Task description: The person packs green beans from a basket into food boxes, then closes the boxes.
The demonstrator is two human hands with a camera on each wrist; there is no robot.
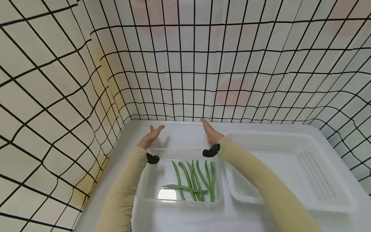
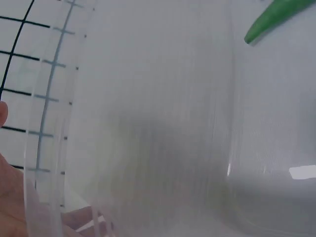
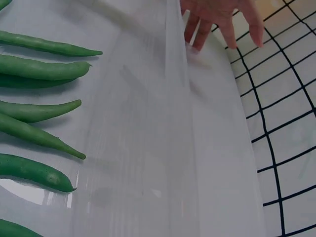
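Observation:
A clear plastic container [image 1: 176, 204] lies between the forearms, with several green beans [image 1: 191, 180] inside it. Most of the beans point away from the person; one lies crosswise over others. My left hand [image 1: 150, 137] hovers beside the container's far left corner, fingers extended and holding nothing. Past the far right corner is my right hand [image 1: 212, 132], also with straight fingers and no object in it. The palms face each other across a gap. In the right wrist view, bean tips [image 3: 44, 67] lie inside near the container's far wall [image 3: 175, 98].
A white perforated basket [image 1: 290, 206] stands at the right, partly behind the right sleeve [image 1: 261, 170]. Black wire grid [image 1: 197, 74] walls rise at the back and both sides of the white surface [image 1: 182, 132].

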